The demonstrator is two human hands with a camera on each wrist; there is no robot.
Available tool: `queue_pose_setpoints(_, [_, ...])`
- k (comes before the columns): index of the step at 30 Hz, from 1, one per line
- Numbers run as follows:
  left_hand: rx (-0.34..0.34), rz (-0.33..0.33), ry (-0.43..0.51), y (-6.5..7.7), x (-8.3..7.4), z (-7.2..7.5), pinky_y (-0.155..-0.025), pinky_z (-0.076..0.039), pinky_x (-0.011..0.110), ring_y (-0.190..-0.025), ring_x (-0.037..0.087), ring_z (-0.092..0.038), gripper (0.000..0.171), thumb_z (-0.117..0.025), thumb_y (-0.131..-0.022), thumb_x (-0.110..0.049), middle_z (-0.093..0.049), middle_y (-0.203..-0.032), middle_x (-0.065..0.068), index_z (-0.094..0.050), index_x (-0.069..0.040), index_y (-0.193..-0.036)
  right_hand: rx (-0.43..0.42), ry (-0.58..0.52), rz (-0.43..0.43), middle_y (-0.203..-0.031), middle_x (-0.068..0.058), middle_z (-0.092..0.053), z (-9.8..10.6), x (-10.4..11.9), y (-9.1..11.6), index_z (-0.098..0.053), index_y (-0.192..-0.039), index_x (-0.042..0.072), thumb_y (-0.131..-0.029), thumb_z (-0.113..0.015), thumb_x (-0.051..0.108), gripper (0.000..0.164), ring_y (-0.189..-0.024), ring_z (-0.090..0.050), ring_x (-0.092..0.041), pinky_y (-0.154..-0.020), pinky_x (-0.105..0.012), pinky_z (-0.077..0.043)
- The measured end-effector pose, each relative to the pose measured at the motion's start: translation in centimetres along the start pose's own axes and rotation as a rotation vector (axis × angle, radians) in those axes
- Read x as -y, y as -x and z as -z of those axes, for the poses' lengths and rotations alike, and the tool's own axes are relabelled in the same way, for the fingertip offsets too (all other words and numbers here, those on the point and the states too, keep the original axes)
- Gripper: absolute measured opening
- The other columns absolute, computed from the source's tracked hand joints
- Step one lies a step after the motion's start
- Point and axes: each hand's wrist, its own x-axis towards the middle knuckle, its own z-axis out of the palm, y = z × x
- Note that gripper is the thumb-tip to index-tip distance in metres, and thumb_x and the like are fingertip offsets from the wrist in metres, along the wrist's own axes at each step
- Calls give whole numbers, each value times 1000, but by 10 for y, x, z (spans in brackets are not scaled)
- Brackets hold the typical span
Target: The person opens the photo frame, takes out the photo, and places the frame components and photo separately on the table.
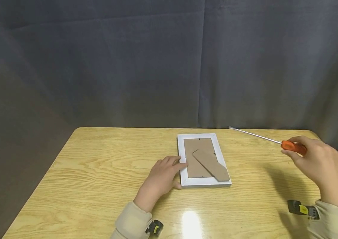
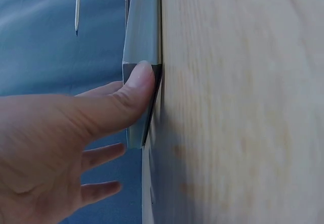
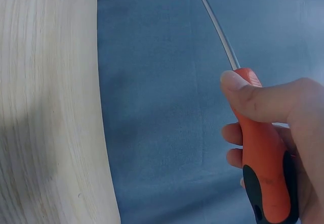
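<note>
A white picture frame (image 1: 198,182) lies face down on the table, its brown backing board (image 1: 197,166) uppermost. Across that board slants a brown easel stand (image 1: 212,165), reaching the near right corner. My left hand (image 1: 163,174) holds the frame at its near left corner. In the left wrist view, the thumb (image 2: 136,77) presses against the frame's side (image 2: 143,32), while part of the fingers is hidden behind it. Raised above the table's right side, my right hand (image 1: 321,162) grips a screwdriver (image 3: 263,148) by its orange and black handle. The metal shaft (image 1: 255,135) points left, apart from the frame.
The light wooden table (image 1: 97,172) has its far edge just beyond the frame. Behind it hangs a dark curtain (image 1: 145,73). Both wrists wear black straps with a yellow mark, near beige sleeves (image 1: 134,220).
</note>
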Motion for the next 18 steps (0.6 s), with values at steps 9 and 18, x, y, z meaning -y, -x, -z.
queue_pose_setpoints(9, [-18,15,-43,-1,-1,-3,-109,-38,49,-138,23,-33,77,-73,-61,-43,-37,-154,5,-55,-22,-133,-13,-9,14,-80,-23,-68,-2,1,0,-69,-97,9,-70,-77,27,33,-64,-58,-35,-48,-52,-40])
queue_pose_setpoints(18, [1,41,3,1,-4,-1,-111,-33,54,-139,28,-30,71,-76,-60,-42,-33,-154,14,-58,-19,-125,-15,-5,21,-81,-24,-68,-2,2,0,-69,-98,9,-70,-78,27,34,-65,-58,-37,-50,-56,-41])
